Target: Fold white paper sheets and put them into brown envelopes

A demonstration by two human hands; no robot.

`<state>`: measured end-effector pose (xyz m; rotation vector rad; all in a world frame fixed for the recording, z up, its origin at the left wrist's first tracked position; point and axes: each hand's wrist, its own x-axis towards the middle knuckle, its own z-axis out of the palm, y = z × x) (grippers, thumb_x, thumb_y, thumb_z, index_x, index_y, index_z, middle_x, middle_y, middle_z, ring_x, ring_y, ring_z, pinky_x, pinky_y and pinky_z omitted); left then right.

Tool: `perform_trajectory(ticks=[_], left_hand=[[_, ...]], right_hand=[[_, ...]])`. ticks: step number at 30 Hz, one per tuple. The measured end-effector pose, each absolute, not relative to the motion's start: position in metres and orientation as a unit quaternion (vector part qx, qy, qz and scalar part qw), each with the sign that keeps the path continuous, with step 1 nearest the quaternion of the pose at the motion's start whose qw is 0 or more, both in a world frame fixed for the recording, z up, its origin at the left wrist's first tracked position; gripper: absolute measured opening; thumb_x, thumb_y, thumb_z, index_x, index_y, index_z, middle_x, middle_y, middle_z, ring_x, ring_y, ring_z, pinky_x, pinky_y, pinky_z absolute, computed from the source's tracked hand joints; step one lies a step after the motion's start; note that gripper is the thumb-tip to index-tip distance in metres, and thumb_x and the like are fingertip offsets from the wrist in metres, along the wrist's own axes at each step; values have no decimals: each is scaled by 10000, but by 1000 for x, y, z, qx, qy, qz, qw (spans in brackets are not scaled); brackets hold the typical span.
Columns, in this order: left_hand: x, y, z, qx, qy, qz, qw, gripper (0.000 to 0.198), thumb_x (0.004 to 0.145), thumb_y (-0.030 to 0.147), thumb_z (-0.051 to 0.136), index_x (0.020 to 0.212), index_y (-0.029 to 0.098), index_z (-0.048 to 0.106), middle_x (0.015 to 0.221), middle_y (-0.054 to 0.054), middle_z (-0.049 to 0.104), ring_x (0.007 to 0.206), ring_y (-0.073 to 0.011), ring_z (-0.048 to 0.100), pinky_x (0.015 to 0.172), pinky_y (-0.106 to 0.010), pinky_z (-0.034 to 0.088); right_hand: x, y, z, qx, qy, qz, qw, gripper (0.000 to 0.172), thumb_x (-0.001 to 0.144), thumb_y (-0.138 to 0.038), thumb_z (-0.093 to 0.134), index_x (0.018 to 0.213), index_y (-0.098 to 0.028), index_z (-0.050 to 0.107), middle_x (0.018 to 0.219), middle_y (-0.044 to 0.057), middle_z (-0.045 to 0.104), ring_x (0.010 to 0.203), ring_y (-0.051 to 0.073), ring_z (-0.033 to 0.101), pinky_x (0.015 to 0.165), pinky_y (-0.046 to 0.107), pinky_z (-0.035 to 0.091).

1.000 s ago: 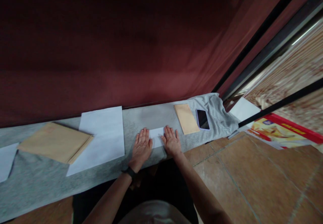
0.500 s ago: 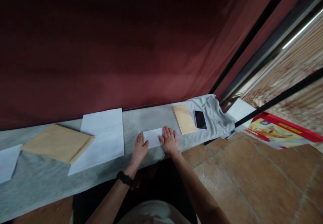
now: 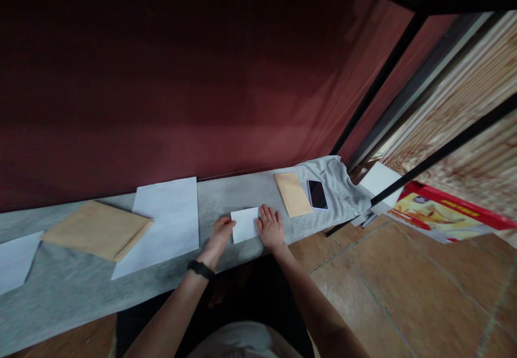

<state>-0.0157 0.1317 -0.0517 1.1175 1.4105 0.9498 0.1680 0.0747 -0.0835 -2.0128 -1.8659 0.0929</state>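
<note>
A small white sheet of paper (image 3: pixel 245 225), perhaps folded, lies on the grey cloth in front of me. My left hand (image 3: pixel 220 232) pinches its left edge between thumb and fingers. On the paper's right end my right hand (image 3: pixel 271 228) rests flat, fingers stretched out and slightly apart. Just to the right of that hand is a narrow tan envelope (image 3: pixel 293 194), and beyond it a phone (image 3: pixel 318 194) with a dark screen. Left of my hands a larger white sheet (image 3: pixel 169 223) lies partly under a stack of brown envelopes (image 3: pixel 97 230).
The grey cloth (image 3: pixel 72 293) covers a long narrow table against a dark red wall (image 3: pixel 202 105). Another white sheet (image 3: pixel 18 261) is at the far left. Black metal bars (image 3: pixel 379 83) rise at the right. A red and yellow box (image 3: pixel 448 212) stands on the tiled floor.
My left hand has closed from a loose, spread pose into a pinch on the paper's left edge, which now sits slightly lifted. The right hand has stayed flat on the paper.
</note>
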Motion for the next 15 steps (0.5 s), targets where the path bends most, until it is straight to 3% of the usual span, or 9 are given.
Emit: perform_trajectory(ticks=[4, 9, 12, 15], left_hand=[[-16, 127, -39, 462, 586, 399, 533, 69, 609, 265, 636, 623, 200, 617, 559, 23, 580, 548, -149, 541, 516, -249, 377], [-16, 125, -16, 460, 559, 417, 550, 155, 634, 333, 664, 647, 195, 596, 559, 34, 550, 511, -121, 489, 479, -237, 328], [-12, 122, -1, 468, 521, 431, 568, 249, 662, 411, 707, 727, 184, 631, 668, 2, 622, 602, -136, 562, 523, -236, 397], [-11, 118, 4, 446, 470, 459, 608, 421, 747, 541, 680, 968, 182, 673, 1024, -93, 711, 922, -207, 666, 682, -270, 513]], right_hand=[[166, 61, -79, -681, -688, 43, 247, 520, 1048, -353, 368, 1528, -158, 395, 1539, 120, 465, 1460, 244, 372, 1213, 493, 239], [143, 38, -63, -558, -786, 59, 260, 776, 965, -441, 519, 1598, -130, 195, 1633, 127, 284, 1511, 249, 263, 1237, 488, 218], [129, 41, -47, -569, -757, 79, 311, 636, 986, -302, 444, 1584, -170, 275, 1605, 99, 358, 1480, 218, 334, 1226, 447, 267], [120, 55, -29, -606, -647, 160, 434, 499, 1038, -290, 298, 1504, -197, 450, 1474, 85, 547, 1357, 197, 510, 1130, 379, 421]])
